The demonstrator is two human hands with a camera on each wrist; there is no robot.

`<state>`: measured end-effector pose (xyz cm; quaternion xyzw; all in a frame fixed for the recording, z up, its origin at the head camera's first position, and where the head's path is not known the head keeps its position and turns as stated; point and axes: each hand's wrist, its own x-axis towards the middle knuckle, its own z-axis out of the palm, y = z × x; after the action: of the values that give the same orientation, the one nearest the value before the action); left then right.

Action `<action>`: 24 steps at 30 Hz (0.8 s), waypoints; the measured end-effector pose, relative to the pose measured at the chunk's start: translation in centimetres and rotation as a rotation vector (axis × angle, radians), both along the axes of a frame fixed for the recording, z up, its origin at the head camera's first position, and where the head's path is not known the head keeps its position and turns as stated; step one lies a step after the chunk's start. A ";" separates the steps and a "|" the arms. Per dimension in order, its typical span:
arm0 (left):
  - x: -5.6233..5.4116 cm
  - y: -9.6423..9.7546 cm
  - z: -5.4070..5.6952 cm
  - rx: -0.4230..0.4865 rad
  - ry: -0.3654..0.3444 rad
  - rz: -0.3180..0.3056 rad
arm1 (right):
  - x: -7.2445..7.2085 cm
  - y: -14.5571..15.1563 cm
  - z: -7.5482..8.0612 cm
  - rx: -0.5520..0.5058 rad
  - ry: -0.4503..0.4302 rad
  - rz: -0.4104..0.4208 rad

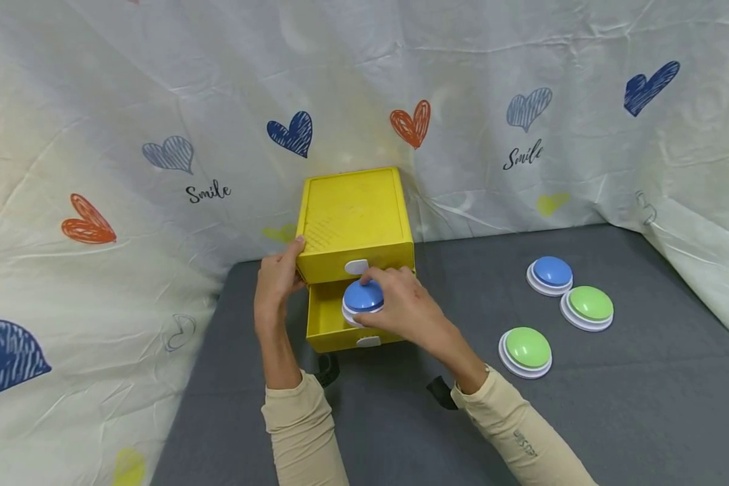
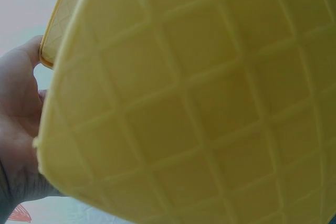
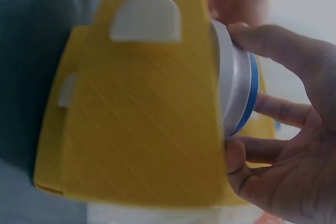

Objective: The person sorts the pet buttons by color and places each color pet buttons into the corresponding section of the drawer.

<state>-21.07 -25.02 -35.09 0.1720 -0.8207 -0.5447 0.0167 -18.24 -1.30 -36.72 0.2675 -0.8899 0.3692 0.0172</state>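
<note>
A yellow two-tier drawer box (image 1: 355, 209) stands at the back of the table, its lower drawer (image 1: 334, 339) pulled out and its upper one closed. My left hand (image 1: 275, 280) grips the box's left front edge, thumb at the top corner; in the left wrist view the yellow drawer wall (image 2: 184, 103) covers much of the scene. With the thumb and fingers of my right hand (image 1: 408, 305), I hold a blue dome push button (image 1: 363, 295) with a white base at the open drawer. The right wrist view shows the button's white rim (image 3: 231, 77) just behind the drawer front (image 3: 142, 119).
To the right on the grey table (image 1: 619, 405) lie another blue push button (image 1: 552, 271), a green one (image 1: 590, 304) close beside it, and a second green one (image 1: 527, 347) nearer the front. Behind the table hangs a white heart-printed sheet (image 1: 352, 67).
</note>
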 end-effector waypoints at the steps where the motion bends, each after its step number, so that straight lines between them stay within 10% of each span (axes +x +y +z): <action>1: 0.0 0.0 0.0 0.001 -0.001 0.002 | -0.1 -0.4 -0.2 -0.006 -0.004 -0.003; 24: 0.0 -0.1 -0.2 0.004 0.005 -0.008 | -1.6 -5.5 -0.9 0.242 -0.057 0.159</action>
<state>-21.09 -25.17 -35.30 0.1673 -0.8203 -0.5466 0.0161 -19.85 -6.83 -37.63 0.3264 -0.9041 0.2669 -0.0699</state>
